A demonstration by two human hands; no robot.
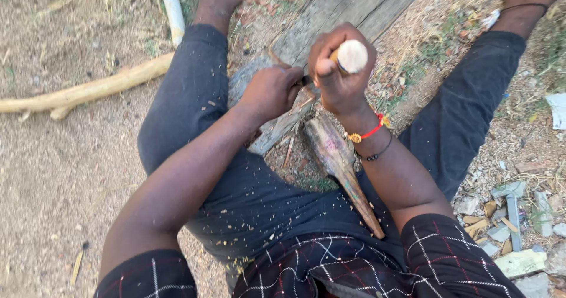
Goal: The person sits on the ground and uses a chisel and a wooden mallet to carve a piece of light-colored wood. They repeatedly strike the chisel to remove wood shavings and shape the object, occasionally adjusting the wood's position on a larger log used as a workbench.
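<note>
My right hand [337, 74] is clenched around the pale wooden handle of a tool [351, 56], its round butt end pointing up. Just left of it, my left hand [272, 90] is closed on a small piece of wood against a grey wooden block [277, 130]; the tool's blade is hidden between the two hands. A long tapered wooden piece [342, 168] lies between my legs, running toward my lap. Pale wood chips speckle my dark trousers [247, 203].
A weathered plank [348, 6] extends away ahead of the hands. A peeled pale branch [88, 90] and a white pipe [172, 9] lie on the sandy ground at left. Stone and wood scraps [510, 215] lie at right.
</note>
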